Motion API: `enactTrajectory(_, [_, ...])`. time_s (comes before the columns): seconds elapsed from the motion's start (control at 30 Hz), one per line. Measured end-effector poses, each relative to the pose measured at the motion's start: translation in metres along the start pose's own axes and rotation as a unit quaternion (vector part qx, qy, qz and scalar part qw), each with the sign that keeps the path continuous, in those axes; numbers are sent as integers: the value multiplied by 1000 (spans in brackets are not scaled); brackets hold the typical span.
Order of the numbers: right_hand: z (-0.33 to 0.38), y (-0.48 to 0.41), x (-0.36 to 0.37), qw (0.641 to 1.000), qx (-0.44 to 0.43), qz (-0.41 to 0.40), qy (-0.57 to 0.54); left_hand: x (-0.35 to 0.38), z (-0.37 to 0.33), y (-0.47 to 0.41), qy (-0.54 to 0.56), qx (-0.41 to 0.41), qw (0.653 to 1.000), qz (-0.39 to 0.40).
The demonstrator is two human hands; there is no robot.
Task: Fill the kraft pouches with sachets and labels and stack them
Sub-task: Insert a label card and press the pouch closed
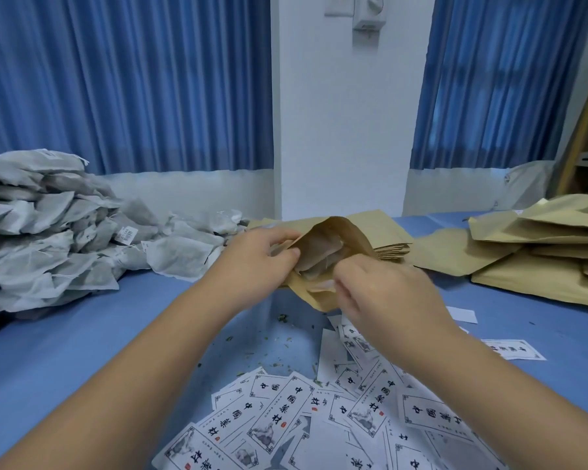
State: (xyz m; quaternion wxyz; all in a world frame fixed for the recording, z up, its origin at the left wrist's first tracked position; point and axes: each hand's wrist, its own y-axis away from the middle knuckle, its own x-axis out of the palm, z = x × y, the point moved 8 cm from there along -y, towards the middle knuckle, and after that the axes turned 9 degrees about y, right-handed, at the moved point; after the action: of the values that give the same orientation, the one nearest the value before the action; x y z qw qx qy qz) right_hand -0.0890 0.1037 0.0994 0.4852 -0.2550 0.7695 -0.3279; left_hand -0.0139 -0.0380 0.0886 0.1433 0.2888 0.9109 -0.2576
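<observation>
Pouch (336, 232) is held up off the desk (65, 351) at about mid-desk, mouth tipped toward the camera and spread open. Left hand (258, 256) has its fingers curled round the left lip. Right hand (384, 293) pinches the near-right lip w/ fingertips bunched (whether a label is also tucked under them, can't tell). Sachets (319, 262) show inside, pale and crumpled, sitting close to the mouth, not down at the bottom.

Step in hand, as I read it: seating the contents, w/ the label prob. due next.

Around it:
- sachet pile (48, 232) along the left edge
- loose labels (319, 418) spread at the near edge, under the forearms
- flat empties (394, 247) just behind the pouch
- filled stack (540, 262) at the far-right corner
- green crumbs (282, 317) on the desk between pouch and labels

What could go wrong:
- Sachets ride high, so if the mouth tips lower they could slide out onto the labels.
- The lip is thin paper pulled two ways, so too hard a tug could tear it or crease the mouth.
- Forcing the sachets deeper could split one, and the crumbs suggest they shed or leak.
- The forearms hang over the labels, so a sweep could push some off the near edge, or two stuck together could get picked up as one.
- A pouch left bulging near the mouth would sit unevenly on the stack, which already leans, and could slip off.
</observation>
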Motion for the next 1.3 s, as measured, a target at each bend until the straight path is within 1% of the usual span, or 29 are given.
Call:
enactTrajectory(0.07, [11,-10,10,997,-40,63,19,1,-1,-1,-13,-1,1000,4])
enactTrajectory(0.13, [19,-18,22,991,-65,110,45,2,-3,0,-26,-2,1000,10])
enactTrajectory(0.2, [23,-25,32,988,-82,110,65,2,-5,0,-13,-8,1000,14])
enactTrajectory(0.27, [23,-34,39,990,-70,110,47,2,-5,1,-3,-15,1000,14])
enactTrajectory(0.4, [17,-45,54,989,-14,144,-16,1,-2,1,20,-33,999,11])
enactTrajectory(0.47, [14,-46,59,984,22,154,-80,1,0,-1,23,-44,999,14])
enactTrajectory(0.57, [13,-43,65,965,67,160,-196,2,0,-2,27,-51,998,26])
enactTrajectory(0.7, [22,-38,67,935,72,180,-298,1,1,-2,27,-58,998,30])
enactTrajectory(0.8, [25,-39,74,915,84,210,-335,1,2,-4,25,-62,997,34])
enactTrajectory(0.93, [25,-50,88,904,98,255,-329,3,-3,-2,37,-39,998,44])
enactTrajectory(1.03, [31,-56,99,895,89,295,-323,1,-3,0,57,-38,997,37])
enactTrajectory(1.1, [33,-56,100,889,87,295,-338,-1,-2,-1,63,-40,997,31])
enactTrajectory(1.17, [31,-54,94,891,94,263,-358,-3,-4,-1,61,-36,997,28])
enactTrajectory(1.23, [25,-51,87,907,103,214,-347,-4,-7,-1,61,-36,997,24])
enactTrajectory(1.3, [22,-47,84,918,109,194,-329,-4,-8,-1,65,-38,997,19])
